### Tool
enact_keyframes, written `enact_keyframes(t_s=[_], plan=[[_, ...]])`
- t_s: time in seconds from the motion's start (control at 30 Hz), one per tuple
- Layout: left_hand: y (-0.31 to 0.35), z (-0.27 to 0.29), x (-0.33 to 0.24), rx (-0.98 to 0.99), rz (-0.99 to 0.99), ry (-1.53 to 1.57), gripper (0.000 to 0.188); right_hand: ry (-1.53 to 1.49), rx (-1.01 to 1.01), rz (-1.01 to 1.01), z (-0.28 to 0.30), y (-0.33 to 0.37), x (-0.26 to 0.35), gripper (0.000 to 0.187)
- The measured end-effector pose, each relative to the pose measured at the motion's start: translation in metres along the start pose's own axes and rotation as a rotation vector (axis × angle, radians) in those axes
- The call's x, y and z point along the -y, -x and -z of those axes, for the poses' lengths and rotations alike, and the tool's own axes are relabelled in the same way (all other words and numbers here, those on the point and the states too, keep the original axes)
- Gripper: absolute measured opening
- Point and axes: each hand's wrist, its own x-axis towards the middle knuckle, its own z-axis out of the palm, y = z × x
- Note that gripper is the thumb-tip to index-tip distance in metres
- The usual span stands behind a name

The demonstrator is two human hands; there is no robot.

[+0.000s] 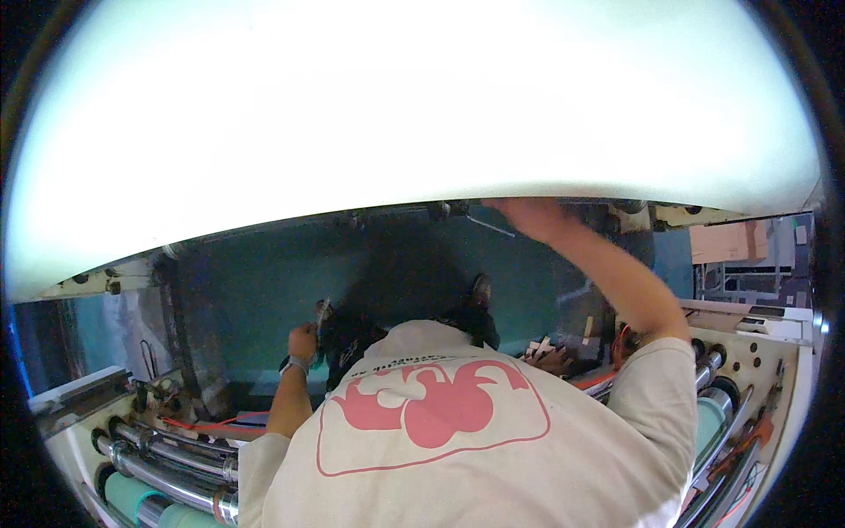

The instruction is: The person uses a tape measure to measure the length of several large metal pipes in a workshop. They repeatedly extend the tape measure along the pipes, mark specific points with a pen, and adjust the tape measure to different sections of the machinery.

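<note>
A huge, glaring white curved surface (422, 106), like a big roll or sheet, fills the far side of the view. My right hand (539, 220) reaches up to its lower edge, right of centre. Glare and that edge cover part of its fingers, so their grip does not show. Close by, a thin pale rod (491, 228) sticks out below the edge, seemingly apart from the hand. My left hand (302, 341), with a band at the wrist, hangs low beside my leg. Its fingers are closed, and a thin light strip (324, 313) shows just above them, too small to name.
Machine frames with shiny metal rollers (167, 471) stand at the near left, and more rollers (717, 400) at the near right. Dark green floor (264, 308) lies around my shoes. Cardboard boxes (731, 242) sit on a rack at the far right. Orange cables (207, 426) run along the machine.
</note>
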Motion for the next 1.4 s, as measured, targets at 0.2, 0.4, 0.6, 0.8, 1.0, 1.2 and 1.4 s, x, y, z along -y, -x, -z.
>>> enact_keyframes(t_s=[0.2, 0.4, 0.6, 0.8, 1.0, 1.2, 1.4], plan=[[-0.025, -0.027, 0.023, -0.04, -0.071, -0.058, 0.03, 0.057, -0.198, -0.181, -0.07, 0.036, -0.014, 0.025], [-0.04, -0.052, 0.075, -0.059, -0.168, -0.033, 0.03, -0.108, -0.299, -0.296, -0.091, 0.034, -0.004, 0.027], [-0.011, -0.007, 0.013, -0.113, -0.175, -0.155, 0.025, -0.427, -0.016, -0.198, -0.061, 0.027, -0.018, 0.033], [-0.002, -0.01, -0.003, -0.057, -0.112, -0.146, 0.019, -1.181, -0.405, -0.459, -0.104, 0.04, -0.01, 0.039], [-0.01, -0.007, 0.008, -0.058, -0.429, -0.401, 0.022, -0.919, -0.207, -0.507, -0.09, 0.037, -0.012, 0.036], [-0.05, 0.057, -0.069, 0.093, -0.543, -0.666, 0.026, -0.198, -0.17, -0.266, -0.062, 0.048, -0.022, 0.027], [-0.018, 0.062, -0.084, 0.081, -0.103, -0.423, 0.031, -0.128, -0.301, -0.175, -0.15, 0.065, -0.064, 0.024]])
